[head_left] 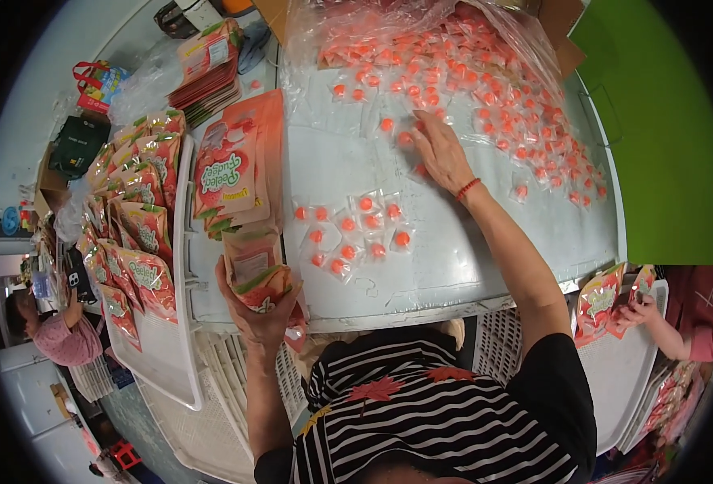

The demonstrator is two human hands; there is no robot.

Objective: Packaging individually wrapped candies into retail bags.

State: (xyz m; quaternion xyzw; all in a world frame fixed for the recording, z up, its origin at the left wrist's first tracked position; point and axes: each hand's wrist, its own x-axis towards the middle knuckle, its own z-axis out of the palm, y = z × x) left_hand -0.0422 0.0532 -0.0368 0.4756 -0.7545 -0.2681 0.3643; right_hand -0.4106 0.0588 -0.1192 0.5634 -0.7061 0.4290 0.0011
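Orange sweets (pixel 453 89) in clear wrappers lie heaped on the tabletop (pixel 453 266) — your right hand (pixel 441 153) rests spread among them. Your left hand (pixel 261 310) pinches a pouch (pixel 255 270) — near the tabletop's front edge.

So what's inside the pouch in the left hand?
Cannot tell: the pouch in the left hand is opaque and its mouth faces away. The right hand rests on loose sweets on the table.
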